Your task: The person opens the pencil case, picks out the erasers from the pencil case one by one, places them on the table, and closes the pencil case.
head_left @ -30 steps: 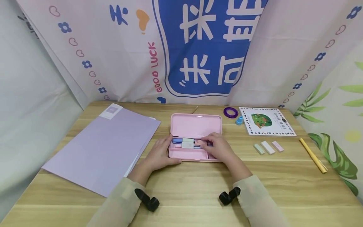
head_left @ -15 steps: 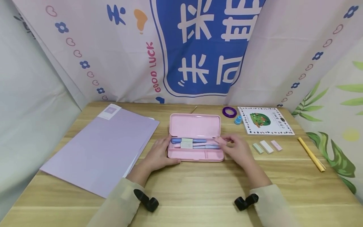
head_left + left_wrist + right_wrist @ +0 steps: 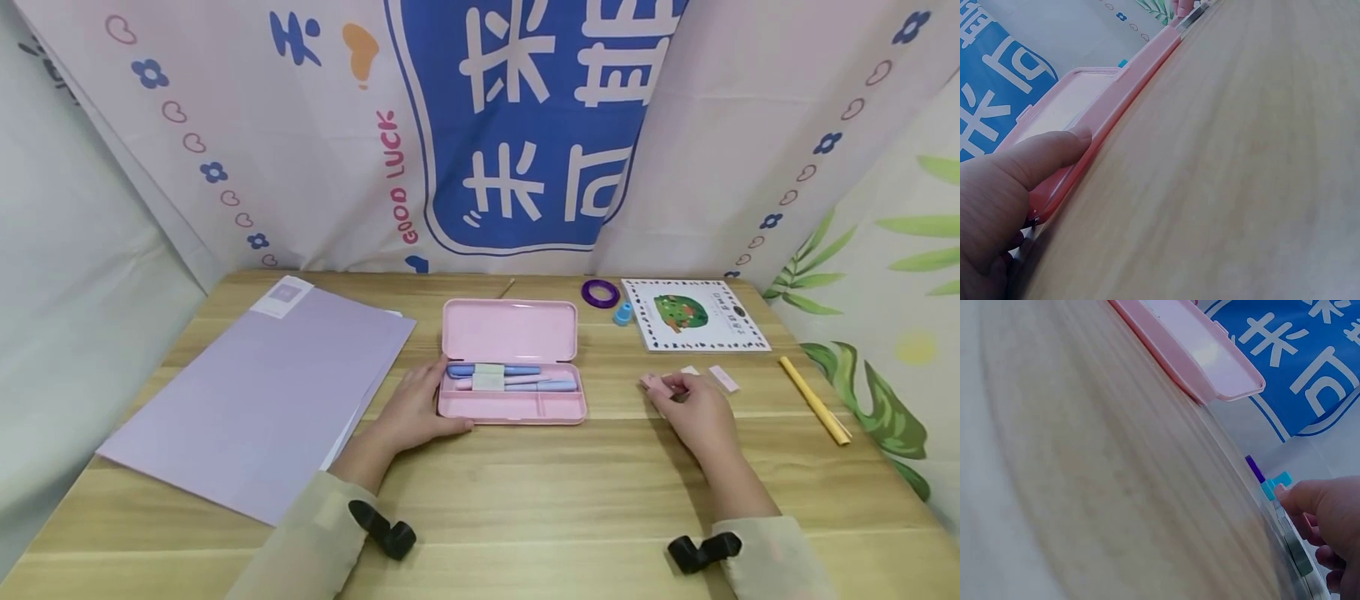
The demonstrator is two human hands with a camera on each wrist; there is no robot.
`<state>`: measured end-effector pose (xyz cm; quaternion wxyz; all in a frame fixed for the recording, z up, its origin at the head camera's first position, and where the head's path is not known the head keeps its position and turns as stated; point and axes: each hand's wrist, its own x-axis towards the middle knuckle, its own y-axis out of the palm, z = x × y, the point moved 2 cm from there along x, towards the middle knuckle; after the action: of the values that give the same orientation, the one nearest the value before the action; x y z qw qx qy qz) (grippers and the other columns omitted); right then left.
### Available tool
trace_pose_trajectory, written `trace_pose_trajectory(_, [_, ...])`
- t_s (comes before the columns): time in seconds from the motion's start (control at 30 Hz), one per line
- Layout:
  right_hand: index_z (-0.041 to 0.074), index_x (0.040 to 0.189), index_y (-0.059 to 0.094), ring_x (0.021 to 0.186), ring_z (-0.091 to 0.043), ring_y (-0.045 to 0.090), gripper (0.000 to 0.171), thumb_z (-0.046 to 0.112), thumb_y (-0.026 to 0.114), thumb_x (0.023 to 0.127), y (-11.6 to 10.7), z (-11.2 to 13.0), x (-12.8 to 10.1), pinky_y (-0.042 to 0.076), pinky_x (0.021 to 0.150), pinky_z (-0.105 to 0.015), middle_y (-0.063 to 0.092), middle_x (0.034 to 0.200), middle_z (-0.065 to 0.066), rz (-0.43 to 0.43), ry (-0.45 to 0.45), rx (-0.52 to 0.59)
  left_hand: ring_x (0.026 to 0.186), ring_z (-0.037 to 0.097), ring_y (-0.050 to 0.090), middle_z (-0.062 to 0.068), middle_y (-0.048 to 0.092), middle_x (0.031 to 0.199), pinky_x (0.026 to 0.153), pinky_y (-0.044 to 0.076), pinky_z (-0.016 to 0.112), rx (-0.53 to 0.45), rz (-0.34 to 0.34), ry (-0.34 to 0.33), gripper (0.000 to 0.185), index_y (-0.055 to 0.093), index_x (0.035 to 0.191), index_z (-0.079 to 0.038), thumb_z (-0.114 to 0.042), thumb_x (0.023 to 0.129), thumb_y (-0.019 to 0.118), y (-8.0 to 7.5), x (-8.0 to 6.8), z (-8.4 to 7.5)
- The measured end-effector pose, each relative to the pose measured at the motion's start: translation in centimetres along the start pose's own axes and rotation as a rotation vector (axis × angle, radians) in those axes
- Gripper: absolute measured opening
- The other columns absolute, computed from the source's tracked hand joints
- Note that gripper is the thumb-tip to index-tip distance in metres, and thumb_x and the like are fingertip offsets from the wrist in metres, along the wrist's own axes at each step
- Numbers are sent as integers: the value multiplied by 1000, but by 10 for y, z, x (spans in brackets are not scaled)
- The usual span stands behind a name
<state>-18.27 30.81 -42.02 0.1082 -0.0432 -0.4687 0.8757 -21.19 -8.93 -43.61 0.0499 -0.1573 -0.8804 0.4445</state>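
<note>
I see the open pink case (image 3: 510,367) mid-counter (image 3: 525,500), 3 pens (image 3: 510,379) strapped in its tray. My left hand (image 3: 416,408) steadies its left end, thumb (image 3: 1041,156) pressed along the front rim. My right hand (image 3: 693,408) lies over the small erasers (image 3: 723,379) right of the case, fingers curled; I cannot tell whether they hold one. Further out: purple folder (image 3: 262,392), booklet (image 3: 693,312), yellow pen (image 3: 813,400).

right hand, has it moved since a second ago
Yes. The right hand has left the pink pencil case and gone rightward across the table to the small erasers in front of the booklet.
</note>
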Motion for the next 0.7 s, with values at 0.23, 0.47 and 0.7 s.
trace_pose_trajectory(0.23, [1, 112, 66, 100, -31, 59, 40, 36, 65, 93, 3, -2, 2, 48, 87, -49, 65, 109, -20, 52, -9, -31, 144, 38, 29, 20, 30, 158, 118, 28, 54, -4, -3, -1, 116, 18, 157, -5, -55, 72, 80, 0, 0, 1])
trace_pose_trajectory(0.47, [-1, 117, 64, 103, -34, 58, 54, 47, 62, 93, 2, 1, 0, 48, 88, -51, 63, 112, -22, 35, -28, -43, 145, 37, 27, 19, 29, 159, 118, 27, 53, -10, 1, -7, 117, 17, 157, -6, -55, 72, 80, 1, 0, 0])
trace_pose_trajectory(0.7, [0, 118, 66, 98, -29, 59, 48, 42, 63, 94, 9, 14, -2, 49, 84, -44, 64, 108, -18, -30, -148, 36, 145, 38, 27, 20, 28, 158, 118, 27, 54, -6, 0, -2, 117, 17, 157, -5, -55, 72, 80, 1, 0, 1])
